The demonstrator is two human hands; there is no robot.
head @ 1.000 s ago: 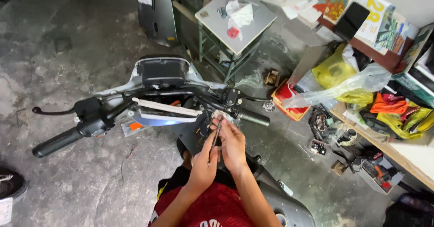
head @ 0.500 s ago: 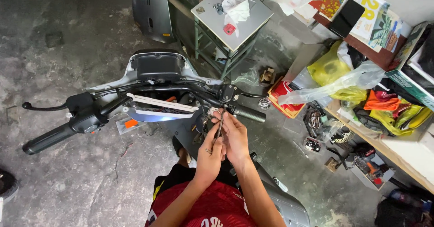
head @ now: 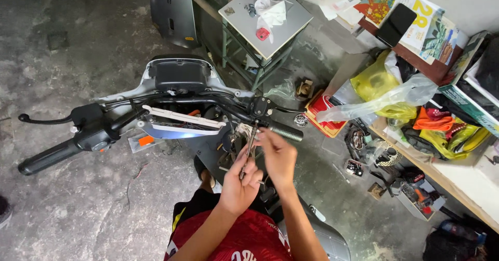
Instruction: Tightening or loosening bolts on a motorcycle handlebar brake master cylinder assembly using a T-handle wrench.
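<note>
Your left hand (head: 240, 180) and right hand (head: 275, 154) both pinch a slim screwdriver (head: 248, 149) aimed at the scooter handlebar (head: 208, 102) beside the right grip (head: 285, 131). A tilted shaft could slip off the fastener.

A stained concrete floor (head: 67, 209) carries the scooter (head: 182, 92) and small metal table (head: 306, 14).

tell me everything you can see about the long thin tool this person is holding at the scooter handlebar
The screwdriver is a slim, dark metal rod, too thin to show its tip type. It stands nearly upright in the picture, tilted slightly, its far end up against the underside of the handlebar beside the right grip. The left hand wraps its lower end, hiding any handle; the right hand pinches the shaft higher up with its fingertips. Nothing else touches it.
</note>
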